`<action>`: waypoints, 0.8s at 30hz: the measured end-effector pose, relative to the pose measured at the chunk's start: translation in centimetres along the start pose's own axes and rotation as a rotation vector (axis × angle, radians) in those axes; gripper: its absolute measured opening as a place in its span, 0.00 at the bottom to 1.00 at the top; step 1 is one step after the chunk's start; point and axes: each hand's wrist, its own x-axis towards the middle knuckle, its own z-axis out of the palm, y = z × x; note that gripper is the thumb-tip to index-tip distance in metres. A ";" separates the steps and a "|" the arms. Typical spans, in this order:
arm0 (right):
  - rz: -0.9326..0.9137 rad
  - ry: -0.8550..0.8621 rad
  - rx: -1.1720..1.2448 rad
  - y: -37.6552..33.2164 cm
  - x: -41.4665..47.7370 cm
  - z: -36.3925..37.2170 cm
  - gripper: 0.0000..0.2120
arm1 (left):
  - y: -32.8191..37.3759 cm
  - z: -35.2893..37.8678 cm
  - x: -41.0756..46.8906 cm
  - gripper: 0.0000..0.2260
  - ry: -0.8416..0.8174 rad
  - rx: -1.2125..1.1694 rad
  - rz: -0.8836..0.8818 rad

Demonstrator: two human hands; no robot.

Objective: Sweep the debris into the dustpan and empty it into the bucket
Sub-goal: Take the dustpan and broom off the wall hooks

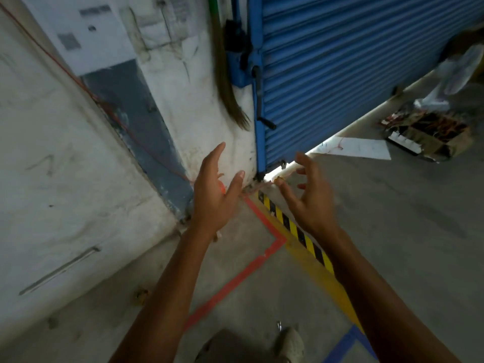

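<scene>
Debris [248,188], a few brownish crumbs, lies in the corner at the foot of the shutter's post, just beyond both hands. White rough-plastered wall [65,153] carries a printed sheet [86,30], its writing too blurred to read. Blue ribbed roller shutter [353,61] stands over grey concrete floor [392,231]. A cardboard box [429,134] to the right holds mixed scraps. A green-handled broom [227,82] with brown bristles hangs by the shutter frame. Left hand [214,195] and right hand [306,195] are spread wide, holding nothing
</scene>
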 end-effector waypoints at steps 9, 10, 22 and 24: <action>-0.233 0.077 0.016 1.2 16.5 -1.9 0.31 | 1.1 3.9 14.8 0.27 0.117 0.067 0.180; -0.257 0.084 0.020 1.1 18.3 -1.8 0.30 | 1.0 4.1 16.3 0.27 0.122 0.073 0.191; -0.567 0.174 -0.013 -2.7 43.0 1.5 0.28 | 0.9 1.0 40.1 0.26 0.271 0.306 0.480; -0.604 0.203 -0.007 -3.9 47.1 2.4 0.28 | 1.8 -0.1 44.6 0.27 0.292 0.348 0.518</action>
